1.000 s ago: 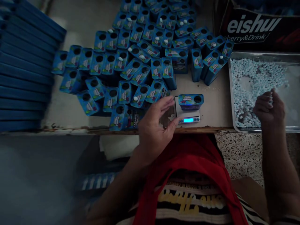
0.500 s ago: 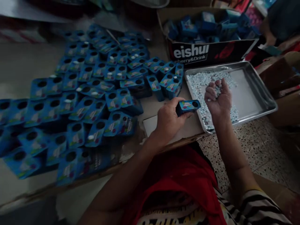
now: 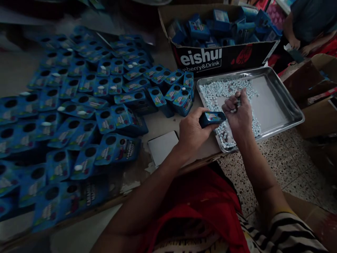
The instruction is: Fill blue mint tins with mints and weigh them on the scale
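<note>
My left hand grips a small blue candy box on its side edges, its top with the round hole facing up. Close to its right, my right hand is turned palm up, fingers curled around several small white candies. That hand is over a metal tray, whose left part is strewn with pale loose candies. Rows of blue boxes with round holes cover the table to the left, and a few have candies lying on top.
A black cardboard carton full of blue boxes stands behind the tray. A white card lies beside my left wrist. At the upper right are another person's hands, and open cardboard boxes stand at the right. Speckled floor shows below the tray.
My right hand has closed its fingers further over the candies and is nearer the held box. The view has shifted, so the table things appear further left.
</note>
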The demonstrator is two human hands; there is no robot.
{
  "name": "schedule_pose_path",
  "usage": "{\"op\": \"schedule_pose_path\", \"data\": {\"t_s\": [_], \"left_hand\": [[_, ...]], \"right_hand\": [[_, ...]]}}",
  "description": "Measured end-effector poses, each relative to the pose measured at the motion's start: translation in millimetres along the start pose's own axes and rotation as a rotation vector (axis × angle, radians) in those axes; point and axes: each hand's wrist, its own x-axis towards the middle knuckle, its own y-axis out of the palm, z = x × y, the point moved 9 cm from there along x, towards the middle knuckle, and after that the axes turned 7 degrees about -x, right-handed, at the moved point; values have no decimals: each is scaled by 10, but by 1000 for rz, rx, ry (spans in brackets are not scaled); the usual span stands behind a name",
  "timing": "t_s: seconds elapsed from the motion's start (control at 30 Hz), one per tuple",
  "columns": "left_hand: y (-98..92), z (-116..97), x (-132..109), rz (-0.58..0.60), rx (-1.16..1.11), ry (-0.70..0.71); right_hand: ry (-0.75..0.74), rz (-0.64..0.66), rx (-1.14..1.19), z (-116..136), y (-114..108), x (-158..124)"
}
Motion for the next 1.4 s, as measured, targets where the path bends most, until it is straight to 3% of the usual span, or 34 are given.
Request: {"op": "schedule_pose_path", "data": {"t_s": [0.1,0.2,0.27,0.37,0.43,0.5,0.63,0.73,0.87,1.0,1.2,1.3,1.4], "left_hand": [[-150,224,-72,-19,-183,-65],[-522,479,-306,-97,-360,-149],[-859,608,-543,-178,-385,-189],[-1282,733,-898,-281,-334,-229],[-1400,801,-1052,-301,-294,-245],[-1399,864,-1125,-297,-287,-247],[-1318,884,-1161,-268,-284,-212],[-1398,720,-1231,-243,-199,-145],[-1706,333,-1433,-292,20,-13],[-1893,98,-1586,-332,102,25],[-1979,90,-1565,-373,125,37],[-2046,84,-1569,-419,136,59],[-2083,52,-1586,-445,139,76]], "right_hand": [[2,-9,-4,-130,-392,135],[41,-68,25,-283,-735,91],[134,-83,42,-408,-846,-18],[380,7,43,-577,-801,-210],[553,78,37,-624,-717,-317],[651,120,17,-591,-637,-363],[666,189,-68,-438,-467,-352],[611,211,-140,-313,-373,-344],[562,259,-245,-151,-169,-382],[540,345,-254,15,361,-513],[421,563,-217,256,1396,-743],[386,615,-214,267,1618,-737],[417,600,-239,197,1596,-682]]}}
